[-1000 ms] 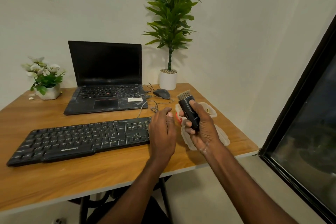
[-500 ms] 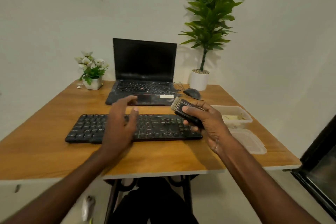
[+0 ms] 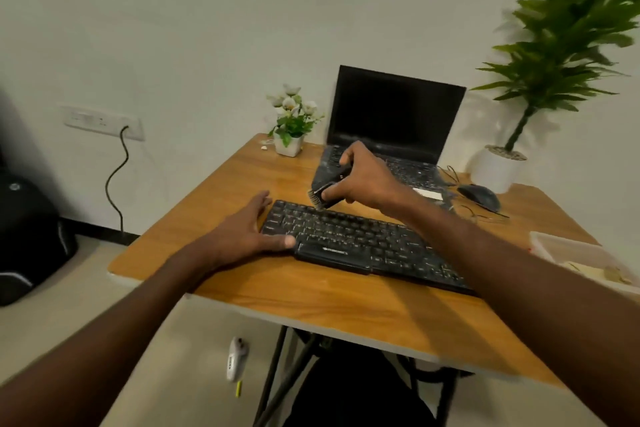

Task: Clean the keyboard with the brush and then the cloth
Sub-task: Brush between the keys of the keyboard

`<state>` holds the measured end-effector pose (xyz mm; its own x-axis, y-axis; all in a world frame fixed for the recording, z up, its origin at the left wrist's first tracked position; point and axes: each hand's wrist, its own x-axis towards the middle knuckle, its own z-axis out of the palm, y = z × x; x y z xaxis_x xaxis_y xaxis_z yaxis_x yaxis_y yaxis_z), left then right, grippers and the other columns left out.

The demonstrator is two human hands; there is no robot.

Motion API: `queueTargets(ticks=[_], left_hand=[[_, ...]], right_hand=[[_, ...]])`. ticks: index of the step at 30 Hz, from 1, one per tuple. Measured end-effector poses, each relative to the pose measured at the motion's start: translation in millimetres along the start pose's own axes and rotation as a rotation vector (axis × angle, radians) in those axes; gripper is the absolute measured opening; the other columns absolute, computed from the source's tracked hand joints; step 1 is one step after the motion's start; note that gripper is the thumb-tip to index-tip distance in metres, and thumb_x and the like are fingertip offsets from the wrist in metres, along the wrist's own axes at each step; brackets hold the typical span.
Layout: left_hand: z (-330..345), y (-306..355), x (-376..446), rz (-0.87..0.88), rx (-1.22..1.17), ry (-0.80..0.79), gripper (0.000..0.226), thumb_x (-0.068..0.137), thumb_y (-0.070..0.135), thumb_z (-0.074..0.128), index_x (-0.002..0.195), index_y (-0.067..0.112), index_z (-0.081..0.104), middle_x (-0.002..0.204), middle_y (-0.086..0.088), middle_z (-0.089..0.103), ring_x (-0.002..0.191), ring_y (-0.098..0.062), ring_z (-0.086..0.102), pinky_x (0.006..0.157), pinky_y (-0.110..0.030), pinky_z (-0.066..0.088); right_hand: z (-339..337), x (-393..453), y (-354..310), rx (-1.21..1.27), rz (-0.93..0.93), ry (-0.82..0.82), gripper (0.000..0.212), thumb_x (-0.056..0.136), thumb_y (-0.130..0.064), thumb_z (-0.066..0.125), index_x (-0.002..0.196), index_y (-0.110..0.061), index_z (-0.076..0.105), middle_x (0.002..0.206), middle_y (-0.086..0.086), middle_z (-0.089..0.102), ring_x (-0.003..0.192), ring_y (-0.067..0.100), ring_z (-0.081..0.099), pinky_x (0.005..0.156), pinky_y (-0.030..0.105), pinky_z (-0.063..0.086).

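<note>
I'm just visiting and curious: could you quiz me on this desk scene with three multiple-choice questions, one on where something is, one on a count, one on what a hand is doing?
1. Where do the bristles of the small black hand brush point?
A. At the black keyboard's far left keys
B. At the laptop screen
C. At the floor

2. How many potted plants stand on the wooden table?
A. One
B. Two
C. Four

3. What is the left hand doing?
A. Gripping a cloth
B. Resting open at the keyboard's left end
C. Holding the mouse

Answers: 1 A, the right hand holds the bristles there. 2 B, a small flowering one and a tall leafy one. 3 B, its fingers lie straight.
</note>
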<state>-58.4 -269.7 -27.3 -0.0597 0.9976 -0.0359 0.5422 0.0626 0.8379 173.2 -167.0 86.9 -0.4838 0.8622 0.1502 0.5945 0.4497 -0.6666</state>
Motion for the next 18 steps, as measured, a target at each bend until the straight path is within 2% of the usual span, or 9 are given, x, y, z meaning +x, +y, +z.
queueTargets(ticks=[4, 7, 9, 12, 14, 18], left_hand=[[0, 0, 12, 0.029, 0.149, 0.023, 0.158, 0.046, 0.093, 0.081, 0.17, 0.033, 0.003, 0.172, 0.003, 0.033, 0.152, -0.021, 0.041, 0.128, -0.051, 0.029], [-3, -6, 18, 0.045, 0.206, 0.01, 0.159, 0.041, 0.097, 0.081, 0.167, 0.042, 0.002, 0.171, 0.002, 0.034, 0.152, -0.023, 0.039, 0.127, -0.056, 0.028], [-4, -9, 18, 0.057, 0.2, 0.006, 0.16, 0.038, 0.094, 0.086, 0.165, 0.047, 0.002, 0.171, 0.004, 0.035, 0.153, -0.022, 0.039, 0.128, -0.056, 0.027], [-4, -6, 17, 0.05, 0.252, 0.019, 0.16, 0.038, 0.093, 0.087, 0.165, 0.045, 0.003, 0.17, 0.005, 0.036, 0.152, -0.022, 0.038, 0.129, -0.056, 0.022], [-4, -2, 16, 0.044, 0.269, 0.026, 0.158, 0.039, 0.092, 0.087, 0.166, 0.044, 0.005, 0.169, 0.004, 0.036, 0.151, -0.023, 0.038, 0.128, -0.056, 0.022], [-3, 4, 11, 0.043, 0.286, 0.038, 0.153, 0.046, 0.084, 0.091, 0.167, 0.039, 0.008, 0.168, 0.002, 0.038, 0.15, -0.024, 0.039, 0.127, -0.051, 0.022]], right_hand=[[25, 36, -11, -0.133, -0.01, -0.086, 0.06, 0.065, -0.024, 0.095, 0.114, -0.021, 0.059, 0.104, -0.001, 0.062, 0.095, 0.015, 0.061, 0.063, 0.026, 0.044], [42, 51, -11, -0.117, -0.017, -0.098, 0.068, 0.066, -0.022, 0.094, 0.124, -0.021, 0.06, 0.11, 0.0, 0.061, 0.099, 0.016, 0.06, 0.063, 0.023, 0.042], [51, 55, -9, -0.1, -0.019, -0.074, 0.073, 0.066, -0.021, 0.094, 0.128, -0.021, 0.056, 0.111, 0.0, 0.061, 0.102, 0.019, 0.061, 0.068, 0.025, 0.048], [61, 57, -6, -0.045, 0.015, -0.023, 0.081, 0.065, -0.022, 0.095, 0.132, -0.022, 0.049, 0.114, 0.001, 0.061, 0.104, 0.021, 0.061, 0.083, 0.04, 0.06], [68, 59, -1, 0.018, 0.04, 0.015, 0.075, 0.063, -0.022, 0.096, 0.124, -0.021, 0.053, 0.111, 0.002, 0.063, 0.101, 0.023, 0.065, 0.084, 0.045, 0.063], [82, 56, 6, 0.26, 0.096, 0.081, 0.063, 0.065, -0.014, 0.094, 0.117, -0.022, 0.06, 0.108, 0.001, 0.069, 0.098, 0.021, 0.07, 0.081, 0.044, 0.064]])
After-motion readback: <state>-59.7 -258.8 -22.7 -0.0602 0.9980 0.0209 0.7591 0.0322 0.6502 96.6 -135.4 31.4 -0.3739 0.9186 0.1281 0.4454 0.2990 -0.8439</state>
